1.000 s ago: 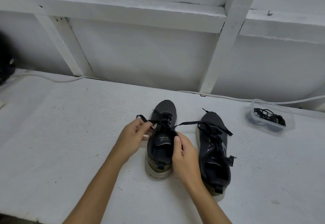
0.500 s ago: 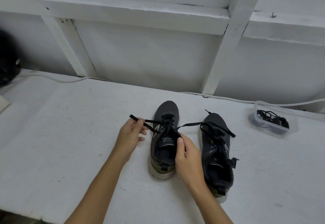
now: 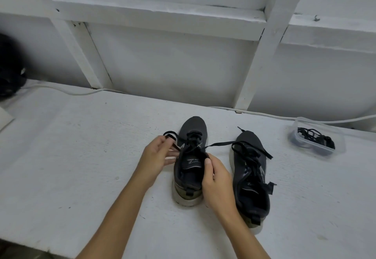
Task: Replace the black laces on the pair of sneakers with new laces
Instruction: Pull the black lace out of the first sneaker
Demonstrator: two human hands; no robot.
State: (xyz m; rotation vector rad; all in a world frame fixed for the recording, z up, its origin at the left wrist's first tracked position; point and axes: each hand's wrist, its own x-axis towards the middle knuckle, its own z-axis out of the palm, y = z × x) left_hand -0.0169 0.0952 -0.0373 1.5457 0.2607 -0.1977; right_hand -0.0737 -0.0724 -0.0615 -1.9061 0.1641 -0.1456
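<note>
My left hand (image 3: 156,157) pinches one end of the black lace (image 3: 169,136) just left of the left sneaker (image 3: 191,157), which stands on the white table (image 3: 81,157). My right hand (image 3: 217,179) grips that shoe's collar beside the tongue to steady it. The lace looks soft, limp and light, so I'd hold it near the tip. The right sneaker (image 3: 250,169) sits just beside, loosely laced; further right, a clear tub (image 3: 317,138) holds more laces.
</note>
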